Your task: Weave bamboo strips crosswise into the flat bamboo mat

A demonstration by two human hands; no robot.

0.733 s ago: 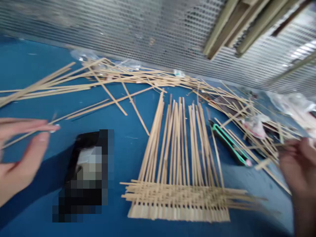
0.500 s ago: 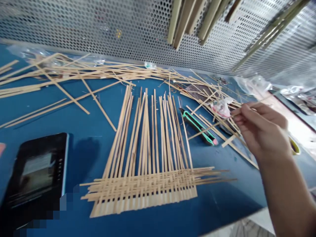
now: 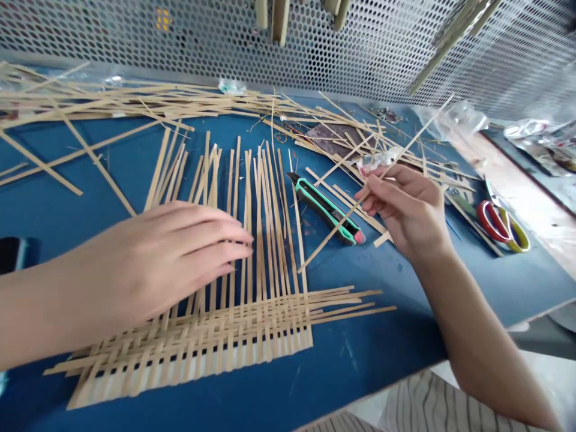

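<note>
My right hand (image 3: 400, 204) pinches a thin bamboo strip (image 3: 326, 241) between thumb and fingers. The strip slants, its lower end close to the right edge of a partly woven bamboo mat (image 3: 270, 321). My left hand (image 3: 175, 258) lies palm down over the mat's left and middle strips, fingers stretched out, hiding part of them; whether it presses on them I cannot tell. Crosswise strips are woven in near the mat's front edge, while the long strips (image 3: 270, 240) fan loose toward the back. A green and black utility knife (image 3: 326, 207) lies just right of the mat.
Loose bamboo strips (image 3: 180, 105) are heaped along the back, below a perforated metal panel (image 3: 216, 42). Scissors (image 3: 504, 227) with red and yellow handles lie at the right. Plastic bags (image 3: 454, 123) sit behind them. A phone (image 3: 9, 255) shows at the left edge.
My left hand has come in from the left over the mat. My right hand has moved left with the strip, nearer the mat. The view has shifted right, bringing the scissors into sight.
</note>
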